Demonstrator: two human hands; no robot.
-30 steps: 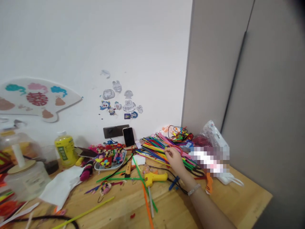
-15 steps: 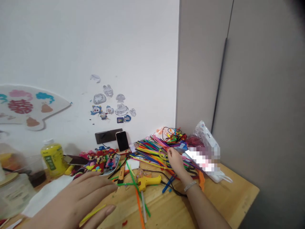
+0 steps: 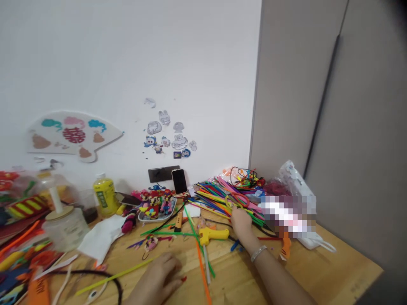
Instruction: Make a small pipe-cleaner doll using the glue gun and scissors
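- The chenille stems [image 3: 211, 192] are heaped on the bench [image 3: 343, 262], just beyond and to the left of the right grip [image 3: 241, 221].
- Light, pliable handling may be expected, with easy bending and little slip; a stem would be best pinched near its middle.
- The right arm is stretched forward, the back of the hand turned up; its fingertips are mostly hidden, so whether anything is clamped cannot be told.
- The left grip [image 3: 163, 273] is held low, fingers bent and apart, nothing visibly held, beside a yellow stem [image 3: 121, 273].
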